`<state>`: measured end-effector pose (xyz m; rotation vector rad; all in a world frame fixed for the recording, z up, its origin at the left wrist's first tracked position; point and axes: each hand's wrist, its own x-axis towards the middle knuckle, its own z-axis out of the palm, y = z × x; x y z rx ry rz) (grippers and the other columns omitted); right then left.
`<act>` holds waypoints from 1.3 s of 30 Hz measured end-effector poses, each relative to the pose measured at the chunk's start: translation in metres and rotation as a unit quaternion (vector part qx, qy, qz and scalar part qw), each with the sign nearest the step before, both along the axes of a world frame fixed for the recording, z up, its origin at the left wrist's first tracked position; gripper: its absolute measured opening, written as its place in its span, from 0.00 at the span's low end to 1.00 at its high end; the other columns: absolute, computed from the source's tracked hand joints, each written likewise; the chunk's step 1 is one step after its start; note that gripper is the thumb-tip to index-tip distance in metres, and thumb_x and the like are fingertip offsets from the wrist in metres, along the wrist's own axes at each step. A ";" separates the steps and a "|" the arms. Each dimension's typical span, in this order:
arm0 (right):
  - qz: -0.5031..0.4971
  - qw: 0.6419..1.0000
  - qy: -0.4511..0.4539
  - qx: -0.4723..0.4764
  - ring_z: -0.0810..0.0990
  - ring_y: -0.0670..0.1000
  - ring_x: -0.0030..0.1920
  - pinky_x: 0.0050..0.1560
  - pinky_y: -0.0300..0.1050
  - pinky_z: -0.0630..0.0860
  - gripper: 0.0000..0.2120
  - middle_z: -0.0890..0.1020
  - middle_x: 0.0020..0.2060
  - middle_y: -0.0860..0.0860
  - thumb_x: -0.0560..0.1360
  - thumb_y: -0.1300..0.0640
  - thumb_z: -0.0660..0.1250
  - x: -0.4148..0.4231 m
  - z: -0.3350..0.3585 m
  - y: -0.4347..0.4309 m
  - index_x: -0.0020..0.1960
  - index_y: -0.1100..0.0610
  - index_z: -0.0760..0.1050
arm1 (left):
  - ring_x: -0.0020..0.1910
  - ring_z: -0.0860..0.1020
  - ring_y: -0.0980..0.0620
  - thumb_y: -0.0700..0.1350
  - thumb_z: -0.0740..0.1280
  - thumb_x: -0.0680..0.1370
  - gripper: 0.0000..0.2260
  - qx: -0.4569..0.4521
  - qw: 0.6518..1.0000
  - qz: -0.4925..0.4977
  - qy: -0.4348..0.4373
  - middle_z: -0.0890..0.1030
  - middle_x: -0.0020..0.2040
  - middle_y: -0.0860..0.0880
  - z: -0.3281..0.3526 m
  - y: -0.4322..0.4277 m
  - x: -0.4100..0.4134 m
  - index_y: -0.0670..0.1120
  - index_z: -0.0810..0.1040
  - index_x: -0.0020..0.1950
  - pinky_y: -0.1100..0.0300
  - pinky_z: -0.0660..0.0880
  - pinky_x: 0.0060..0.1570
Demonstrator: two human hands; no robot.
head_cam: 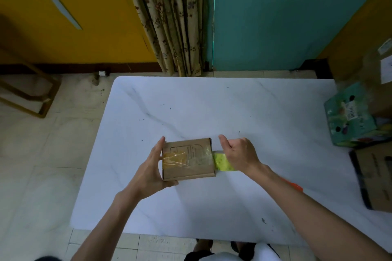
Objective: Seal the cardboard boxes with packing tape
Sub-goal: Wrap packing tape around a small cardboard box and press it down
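Note:
A small flat cardboard box (191, 168) lies on the white marble table (212, 108), with a strip of clear yellowish tape running across its top from left to right. My left hand (153, 165) grips the box's left end, fingers at the far corner and thumb under the near edge. My right hand (238, 153) is curled round a yellow-green tape roll (221, 162) that sits right against the box's right edge. The roll is mostly hidden under the hand.
A teal printed carton (350, 118) and brown cardboard boxes (375, 178) stand at the table's right edge. An orange object (296, 186) pokes out behind my right forearm. A wooden frame (29, 95) stands on the tiled floor at left. A curtain (169, 19) hangs behind.

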<state>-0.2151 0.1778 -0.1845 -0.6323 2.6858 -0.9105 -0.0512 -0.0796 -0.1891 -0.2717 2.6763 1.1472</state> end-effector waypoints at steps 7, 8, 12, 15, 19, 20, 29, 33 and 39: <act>-0.020 0.994 -0.020 0.104 0.77 0.61 0.36 0.36 0.48 0.68 0.31 0.74 0.26 0.57 0.84 0.45 0.52 -0.009 -0.010 -0.005 0.26 0.58 0.62 | 0.67 0.70 0.59 0.51 0.84 0.65 0.63 0.002 1.000 -0.011 -0.001 0.55 0.74 0.71 -0.003 -0.002 -0.002 0.70 0.35 0.77 0.63 0.72 0.64; -0.021 0.991 -0.012 0.132 0.79 0.62 0.40 0.38 0.48 0.69 0.30 0.79 0.31 0.59 0.84 0.45 0.50 -0.007 -0.014 -0.007 0.28 0.58 0.65 | 0.68 0.69 0.61 0.51 0.84 0.65 0.63 0.004 1.000 -0.011 -0.001 0.55 0.75 0.72 -0.002 0.000 -0.002 0.69 0.36 0.78 0.62 0.71 0.65; -0.002 0.985 0.010 0.175 0.81 0.61 0.44 0.39 0.47 0.67 0.30 0.83 0.40 0.60 0.84 0.46 0.47 -0.001 -0.029 -0.021 0.35 0.60 0.76 | 0.69 0.65 0.70 0.51 0.84 0.65 0.62 0.006 1.000 -0.002 -0.011 0.53 0.76 0.73 -0.003 0.000 -0.002 0.65 0.38 0.80 0.64 0.69 0.68; -0.012 0.985 0.005 0.171 0.80 0.61 0.43 0.39 0.47 0.68 0.29 0.83 0.40 0.61 0.84 0.48 0.48 -0.005 -0.031 -0.026 0.36 0.61 0.78 | 0.68 0.65 0.72 0.50 0.84 0.66 0.61 0.010 1.000 0.004 -0.018 0.52 0.74 0.76 -0.002 0.000 -0.002 0.67 0.37 0.79 0.72 0.67 0.65; -0.030 0.990 -0.031 0.135 0.77 0.61 0.38 0.36 0.47 0.64 0.29 0.78 0.31 0.58 0.84 0.48 0.50 -0.001 -0.030 -0.018 0.29 0.60 0.68 | 0.70 0.70 0.58 0.47 0.83 0.66 0.63 0.001 1.000 0.004 -0.027 0.51 0.73 0.76 0.003 0.000 -0.004 0.73 0.34 0.74 0.77 0.67 0.61; -0.038 0.992 -0.044 0.116 0.75 0.60 0.35 0.35 0.47 0.64 0.30 0.74 0.26 0.56 0.84 0.48 0.51 0.000 -0.028 -0.013 0.27 0.60 0.64 | 0.71 0.71 0.56 0.47 0.83 0.66 0.63 -0.005 1.000 -0.001 -0.030 0.51 0.73 0.75 0.005 -0.002 -0.005 0.74 0.33 0.74 0.72 0.68 0.62; -0.068 0.992 -0.078 0.072 0.79 0.58 0.33 0.37 0.49 0.75 0.29 0.79 0.27 0.56 0.81 0.44 0.58 0.003 -0.036 0.036 0.31 0.64 0.73 | 0.82 0.47 0.44 0.73 0.75 0.62 0.61 -0.060 0.993 -0.009 -0.100 0.32 0.81 0.58 0.054 0.004 -0.031 0.70 0.31 0.76 0.40 0.63 0.75; -0.048 0.992 -0.107 0.056 0.73 0.55 0.29 0.34 0.48 0.68 0.28 0.71 0.23 0.53 0.82 0.46 0.60 0.016 -0.046 0.039 0.26 0.56 0.65 | 0.80 0.57 0.45 0.70 0.62 0.75 0.35 -0.111 0.986 -0.021 0.125 0.61 0.81 0.51 0.061 0.077 -0.055 0.59 0.60 0.79 0.35 0.58 0.75; -0.124 0.982 -0.138 -0.037 0.77 0.52 0.30 0.36 0.49 0.73 0.22 0.78 0.26 0.49 0.81 0.53 0.63 0.029 -0.057 0.062 0.29 0.56 0.71 | 0.77 0.63 0.40 0.71 0.55 0.77 0.35 -0.250 0.964 -0.019 0.084 0.75 0.70 0.50 0.011 0.101 -0.080 0.51 0.68 0.77 0.32 0.46 0.75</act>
